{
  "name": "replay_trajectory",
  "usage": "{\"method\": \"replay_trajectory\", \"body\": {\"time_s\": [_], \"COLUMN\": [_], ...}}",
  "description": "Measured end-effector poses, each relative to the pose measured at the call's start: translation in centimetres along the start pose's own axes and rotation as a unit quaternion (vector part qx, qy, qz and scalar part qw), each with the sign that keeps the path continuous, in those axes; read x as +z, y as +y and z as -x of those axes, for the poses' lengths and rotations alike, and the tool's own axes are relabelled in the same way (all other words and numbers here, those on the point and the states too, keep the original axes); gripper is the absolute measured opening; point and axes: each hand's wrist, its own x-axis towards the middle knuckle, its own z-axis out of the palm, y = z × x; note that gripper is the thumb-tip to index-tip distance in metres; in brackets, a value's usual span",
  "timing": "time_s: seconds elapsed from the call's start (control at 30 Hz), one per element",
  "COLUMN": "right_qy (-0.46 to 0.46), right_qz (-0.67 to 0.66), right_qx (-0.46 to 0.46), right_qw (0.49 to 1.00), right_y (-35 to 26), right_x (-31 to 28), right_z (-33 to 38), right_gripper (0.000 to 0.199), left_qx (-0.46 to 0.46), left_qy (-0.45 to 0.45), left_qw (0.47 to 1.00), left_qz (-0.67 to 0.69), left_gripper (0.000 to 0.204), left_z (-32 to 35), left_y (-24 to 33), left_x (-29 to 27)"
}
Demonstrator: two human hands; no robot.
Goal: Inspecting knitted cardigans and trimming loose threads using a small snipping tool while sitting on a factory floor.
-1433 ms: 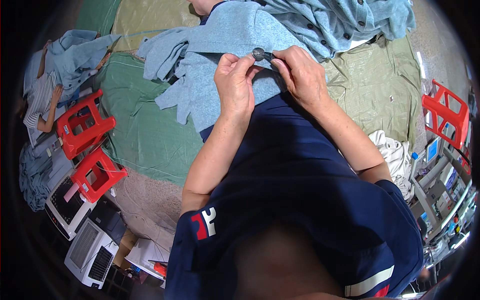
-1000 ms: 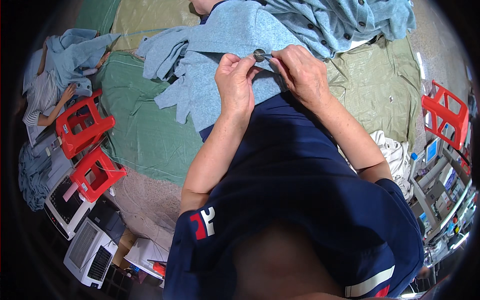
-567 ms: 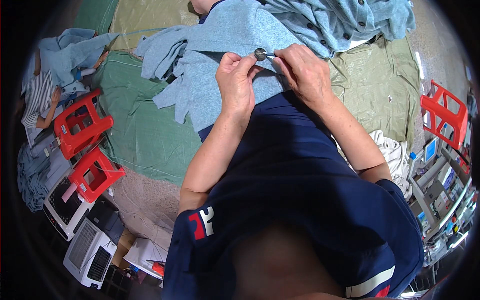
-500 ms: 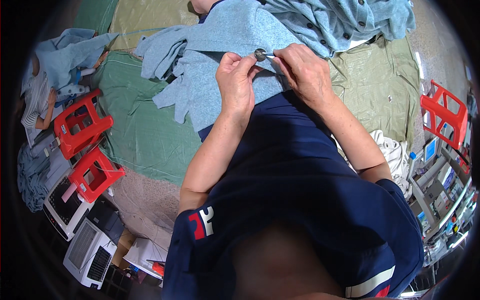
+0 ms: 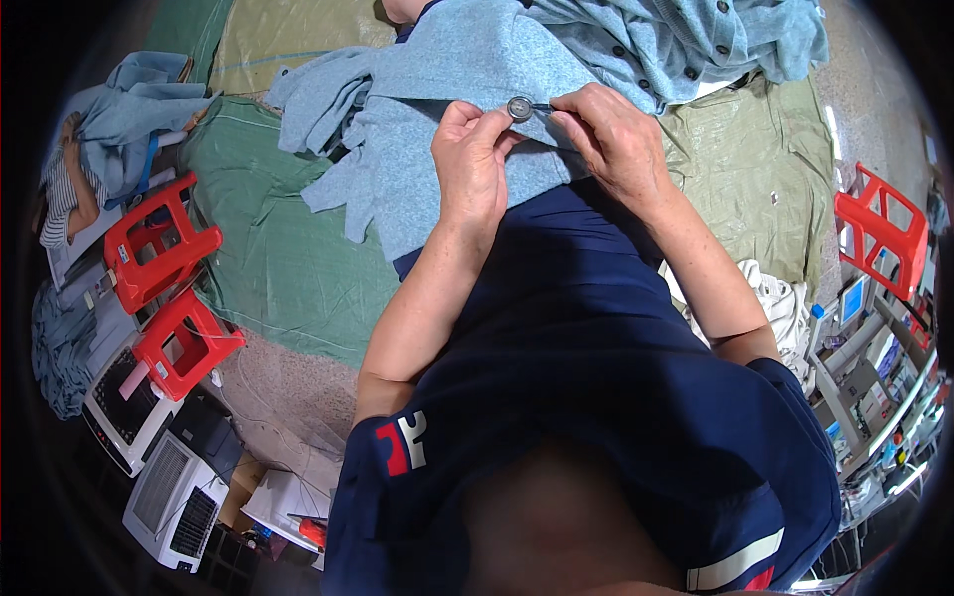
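Pinching the left edge of a round dark button [image 5: 520, 108], the left hand [image 5: 470, 164] is nearer it than the right hand [image 5: 618, 139], which, just to its right, grips a thin dark piece [image 5: 542, 106] lying left to right, all above a light-blue sweater [image 5: 462, 55].

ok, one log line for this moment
left hand: pinching at dark button | right hand: pinching slim item pointed at button | light-blue garment: across lap | green sheet: spread at left
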Motion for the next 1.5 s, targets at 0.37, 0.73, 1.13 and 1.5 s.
{"method": "replay_trajectory", "body": {"time_s": [0.37, 0.73, 1.13, 1.5], "right_qy": [-0.031, -0.062, -0.077, 0.004], "right_qz": [-0.111, -0.215, -0.290, -0.425], "right_qx": [0.140, 0.157, 0.186, 0.348], "right_qw": [0.983, 0.962, 0.936, 0.836], "right_y": [1.5, 5.1, 5.3, 6.9], "right_x": [0.6, 0.6, 0.9, -0.4], "right_z": [0.2, 4.0, 5.0, 7.4], "right_gripper": [0.023, 0.039, 0.037, 0.021], "left_qx": [0.026, 0.017, -0.170, -0.091], "left_qy": [0.017, 0.090, -0.092, -0.037], "left_qw": [0.999, 0.996, 0.973, 0.985], "left_qz": [-0.014, 0.022, -0.125, -0.142], "left_gripper": [0.013, 0.010, 0.029, 0.025], "left_z": [-0.6, -3.8, -0.4, -0.3], "left_y": [0.6, 0.5, -1.9, -0.4], "left_x": [-0.7, -6.4, 1.0, -0.4]}}
